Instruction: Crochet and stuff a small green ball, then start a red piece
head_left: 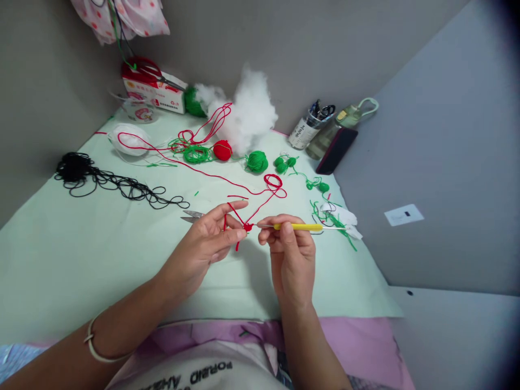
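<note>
Between the thumb and fingers of my left hand (pixel 215 233) is a small piece of red crochet (pixel 248 227). Red yarn (pixel 266 203) loops over the raised left index finger and runs back across the table. My right hand (pixel 293 252) grips a crochet hook (pixel 303 227) by its yellow handle, like a pencil. The hook's metal tip points left and meets the red piece; whether it sits inside a stitch is too small to tell. Partly hidden behind my left hand lie scissors (pixel 192 216), only their blades showing.
Black yarn (pixel 75 168) sprawls on the left. A red yarn ball (pixel 222 150), a green yarn ball (pixel 257 162) and white stuffing (pixel 252 114) lie at the back. A pen cup (pixel 304 133), bottle (pixel 325 142) and dark phone (pixel 337 151) stand back right. Green scraps (pixel 339 222) lie right.
</note>
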{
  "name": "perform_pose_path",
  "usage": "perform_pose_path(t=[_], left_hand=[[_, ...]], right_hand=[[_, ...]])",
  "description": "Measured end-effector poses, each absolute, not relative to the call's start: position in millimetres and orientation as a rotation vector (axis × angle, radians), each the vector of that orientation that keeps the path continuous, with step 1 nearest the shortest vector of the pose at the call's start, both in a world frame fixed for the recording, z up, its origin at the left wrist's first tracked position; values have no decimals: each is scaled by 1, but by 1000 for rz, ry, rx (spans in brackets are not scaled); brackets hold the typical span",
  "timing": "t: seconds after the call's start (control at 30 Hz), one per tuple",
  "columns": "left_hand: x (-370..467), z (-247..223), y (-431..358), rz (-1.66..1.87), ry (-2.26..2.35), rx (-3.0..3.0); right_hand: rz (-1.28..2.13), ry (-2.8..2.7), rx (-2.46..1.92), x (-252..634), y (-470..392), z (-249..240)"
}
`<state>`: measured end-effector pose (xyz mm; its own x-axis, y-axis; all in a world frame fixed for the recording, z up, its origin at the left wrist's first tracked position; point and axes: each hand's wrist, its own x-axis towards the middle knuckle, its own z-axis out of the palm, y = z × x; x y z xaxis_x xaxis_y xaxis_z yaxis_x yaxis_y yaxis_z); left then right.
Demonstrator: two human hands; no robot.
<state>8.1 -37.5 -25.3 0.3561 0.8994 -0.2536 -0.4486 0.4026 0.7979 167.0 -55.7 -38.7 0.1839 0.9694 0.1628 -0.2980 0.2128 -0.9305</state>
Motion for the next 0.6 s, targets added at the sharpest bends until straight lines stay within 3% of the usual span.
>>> perform_pose_path(t=[0.3, 0.5, 0.6], left_hand=[[9, -26, -39, 941, 785, 699], [15, -27, -44, 947, 741, 615], [14, -29, -42, 906, 676, 524]], right_hand=[[1043, -1077, -968, 168, -56, -40], [279, -1620, -1060, 165, -65, -52], [270, -1569, -1036, 169, -63, -49]])
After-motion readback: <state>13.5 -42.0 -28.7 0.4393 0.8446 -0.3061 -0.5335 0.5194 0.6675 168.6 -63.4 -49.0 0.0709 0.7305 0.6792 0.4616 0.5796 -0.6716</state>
